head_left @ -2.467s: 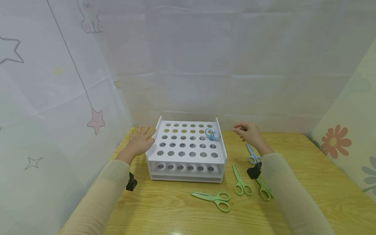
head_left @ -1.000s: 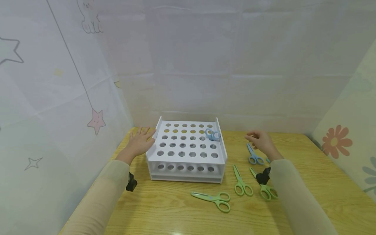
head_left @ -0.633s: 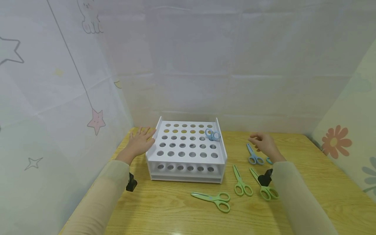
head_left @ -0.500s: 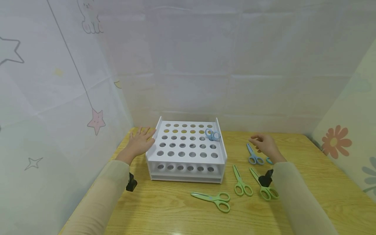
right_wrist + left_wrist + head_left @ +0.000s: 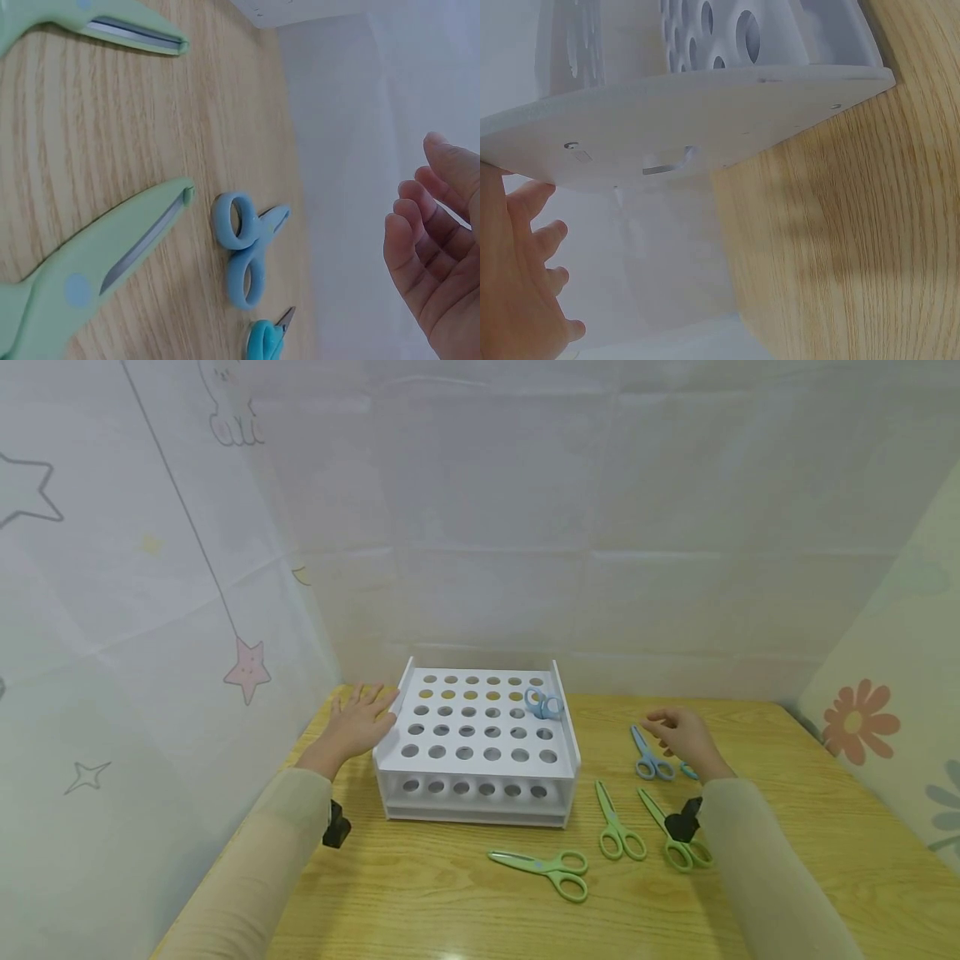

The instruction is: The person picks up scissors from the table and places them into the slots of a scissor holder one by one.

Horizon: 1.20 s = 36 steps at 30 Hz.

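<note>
Since the earlier head frame, the right hand (image 5: 684, 737) had shifted right, away from the white plastic rack with round holes (image 5: 452, 741); the left hand (image 5: 356, 724) had stayed at the rack's left side.

Head view: light-blue plastic scissors (image 5: 542, 709) stood handles-up in the rack, toward its far right. On the wood-grain table (image 5: 420, 893), a second light-blue plastic pair (image 5: 645, 750) lay just left of the right hand. Three light-green plastic scissors (image 5: 538, 865) lay nearer.

Left wrist view: fingers were spread, touching the rack's side panel at its edge.

Right wrist view: fingers were loosely curled above table height. Turquoise-handled scissors (image 5: 262, 342) lay beside the second light-blue plastic pair.
</note>
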### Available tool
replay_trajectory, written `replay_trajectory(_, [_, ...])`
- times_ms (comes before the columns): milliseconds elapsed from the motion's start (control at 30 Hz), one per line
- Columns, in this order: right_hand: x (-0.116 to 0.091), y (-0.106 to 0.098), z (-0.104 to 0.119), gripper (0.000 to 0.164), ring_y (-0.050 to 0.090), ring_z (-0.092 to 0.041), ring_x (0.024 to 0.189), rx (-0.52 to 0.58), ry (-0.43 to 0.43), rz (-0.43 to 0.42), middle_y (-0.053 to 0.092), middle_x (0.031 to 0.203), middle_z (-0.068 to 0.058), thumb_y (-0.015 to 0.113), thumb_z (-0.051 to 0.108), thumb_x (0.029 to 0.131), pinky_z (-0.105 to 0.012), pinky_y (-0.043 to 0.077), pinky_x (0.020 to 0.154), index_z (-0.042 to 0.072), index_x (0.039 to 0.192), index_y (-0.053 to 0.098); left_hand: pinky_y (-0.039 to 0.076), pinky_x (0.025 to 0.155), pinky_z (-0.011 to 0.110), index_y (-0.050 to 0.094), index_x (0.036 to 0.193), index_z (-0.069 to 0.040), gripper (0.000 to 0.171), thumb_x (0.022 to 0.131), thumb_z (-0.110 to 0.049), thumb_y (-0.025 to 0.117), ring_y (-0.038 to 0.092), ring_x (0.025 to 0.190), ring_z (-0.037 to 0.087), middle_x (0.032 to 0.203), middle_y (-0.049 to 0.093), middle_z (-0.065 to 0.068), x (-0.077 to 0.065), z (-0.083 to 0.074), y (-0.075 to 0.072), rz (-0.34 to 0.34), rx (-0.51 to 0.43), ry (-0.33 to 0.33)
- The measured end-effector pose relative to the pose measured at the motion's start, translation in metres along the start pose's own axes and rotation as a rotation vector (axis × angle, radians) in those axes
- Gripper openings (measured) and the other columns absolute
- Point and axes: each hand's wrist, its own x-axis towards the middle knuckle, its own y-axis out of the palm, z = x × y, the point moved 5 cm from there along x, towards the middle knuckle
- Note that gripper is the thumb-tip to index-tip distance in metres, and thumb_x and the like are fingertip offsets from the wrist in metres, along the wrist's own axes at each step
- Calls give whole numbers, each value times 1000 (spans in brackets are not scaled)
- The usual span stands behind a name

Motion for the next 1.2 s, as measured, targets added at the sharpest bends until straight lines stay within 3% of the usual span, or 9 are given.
replay_trajectory(267, [-6,1,-4,51,54,-19,69,1,5,6,59,92,-17,54,32,93,-42,53,64,-10,121,52,-9,99,63,27,146,-16,53,97,-36,26,-5,136,39,152,13,13,2,1,2,0,12,-6])
replay_trajectory(667, [-7,2,-16,43,55,-36,76,-33,2,4,59,92,-20,55,25,93,-44,52,62,-11,117,54,-10,99,63,27,146,-15,53,97,-36,27,-5,136,39,152,12,14,1,0,1,0,1,-7])
replay_trajectory(967, [-9,5,-34,47,55,-33,75,-37,33,35,58,99,-26,54,30,93,-41,52,60,-10,119,52,-9,99,63,27,146,-15,54,97,-36,27,-5,136,39,151,13,14,1,0,1,0,7,-10])
replay_trajectory(1200, [-9,5,-43,40,55,-33,73,-38,62,44,58,96,-26,54,22,93,-39,51,58,-10,117,52,-8,99,63,28,146,-15,54,97,-36,27,-4,136,39,152,13,13,2,1,1,-2,14,-9])
